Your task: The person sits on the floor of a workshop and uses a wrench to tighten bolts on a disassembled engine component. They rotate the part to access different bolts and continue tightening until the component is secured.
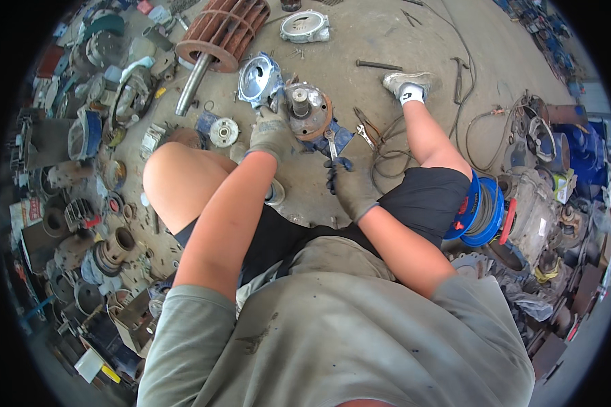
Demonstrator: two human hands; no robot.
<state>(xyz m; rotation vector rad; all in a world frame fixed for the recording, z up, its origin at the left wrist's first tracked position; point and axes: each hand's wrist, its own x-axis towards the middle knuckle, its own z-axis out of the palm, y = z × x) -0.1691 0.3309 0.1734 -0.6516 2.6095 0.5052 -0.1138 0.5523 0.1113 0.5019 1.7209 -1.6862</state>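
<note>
In front of me a round metal flange [314,122] with a stubby shaft [299,102] rising from its middle sits on a blue housing on the floor. My right hand [352,186], in a grey glove, is closed around a wrench [331,144] whose head reaches the flange's near right edge. At the left side of that flange is my gloved left hand [271,133], close to a blue-rimmed silver end cover [258,78]. Its fingertips are partly hidden, so their grip does not show.
A rusty cage-like rotor [225,30] with a steel shaft lies at the far left. An adjustable wrench [365,136], a hammer [459,78] and a metal bar [379,65] lie right of centre. A blue cable reel [482,210] stands by my right thigh. Scattered machine parts crowd both sides.
</note>
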